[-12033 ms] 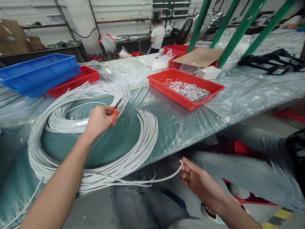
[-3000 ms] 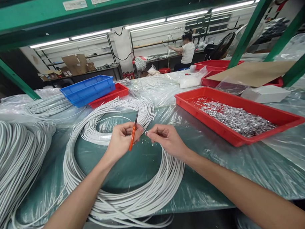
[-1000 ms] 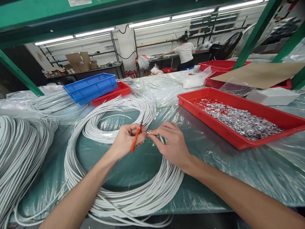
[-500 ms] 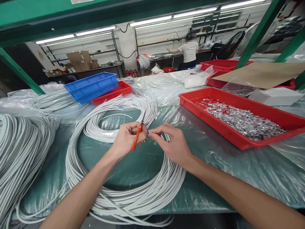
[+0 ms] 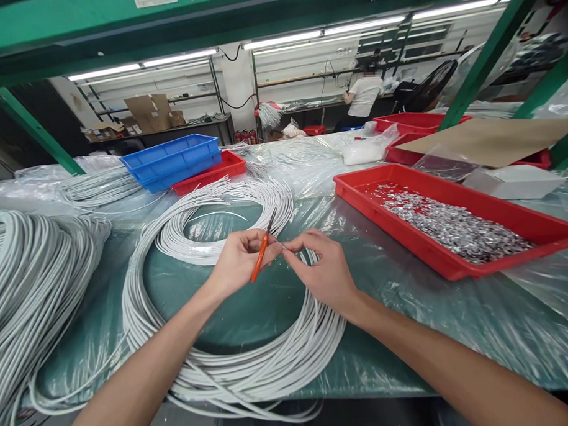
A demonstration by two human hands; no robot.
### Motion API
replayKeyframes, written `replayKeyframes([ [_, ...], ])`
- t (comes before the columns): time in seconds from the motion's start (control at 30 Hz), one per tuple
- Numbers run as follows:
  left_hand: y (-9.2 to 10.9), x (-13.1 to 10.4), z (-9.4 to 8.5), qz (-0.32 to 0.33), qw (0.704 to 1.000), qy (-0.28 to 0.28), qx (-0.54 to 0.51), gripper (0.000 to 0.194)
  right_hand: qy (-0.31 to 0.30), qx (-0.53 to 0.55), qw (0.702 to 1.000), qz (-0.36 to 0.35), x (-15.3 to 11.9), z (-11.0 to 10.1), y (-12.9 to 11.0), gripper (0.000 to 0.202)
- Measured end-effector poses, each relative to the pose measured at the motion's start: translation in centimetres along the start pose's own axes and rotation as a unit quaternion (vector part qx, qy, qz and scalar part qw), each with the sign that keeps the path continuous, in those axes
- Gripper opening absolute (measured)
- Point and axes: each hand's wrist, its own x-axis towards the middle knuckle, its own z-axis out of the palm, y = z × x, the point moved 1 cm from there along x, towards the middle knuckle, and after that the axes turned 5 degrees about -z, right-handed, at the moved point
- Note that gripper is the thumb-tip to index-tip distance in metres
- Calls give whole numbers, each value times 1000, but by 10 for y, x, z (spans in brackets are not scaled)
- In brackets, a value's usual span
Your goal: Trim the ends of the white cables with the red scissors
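My left hand (image 5: 239, 264) is closed around an orange-handled tool (image 5: 260, 257) whose thin dark tip points up and away. Its thumb and forefinger reach to the fingertips of my right hand (image 5: 323, 267). That hand is closed in a pinch on a small silvery piece (image 5: 283, 246), mostly covered by the fingers. Under both hands lies a large coil of white cable (image 5: 271, 375), and a smaller loop of it (image 5: 274, 204) curves behind them.
A red tray (image 5: 406, 246) with many small silvery metal pieces (image 5: 456, 222) stands at right. Blue bins (image 5: 170, 161) sit behind the coil. More cable (image 5: 44, 290) is heaped at left. A green post (image 5: 484, 63) rises at right. A person (image 5: 364, 98) is at the far bench.
My left hand and the tool have shifted slightly right, towards my right fingertips. Less of the silvery piece shows. The person at the far bench has drawn in an outstretched arm and moved right.
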Motion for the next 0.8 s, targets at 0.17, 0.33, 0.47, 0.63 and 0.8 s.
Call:
replayKeyframes([
  [0.17,1,-1,0,0,1000,2,-6,29,-3,-6,1000,0,-1,0,1,13],
  [0.33,2,-1,-2,-1,1000,8,-9,26,-12,54,998,36,-2,1,3,11],
  [0.47,6,-3,-1,12,999,20,-22,22,-36,113,990,71,-1,1,2,10],
  [0.63,9,-3,0,12,999,25,-35,23,-37,118,990,73,0,1,1,14],
  [0.8,7,-3,-2,29,999,5,-28,21,-40,174,979,98,3,1,2,13],
])
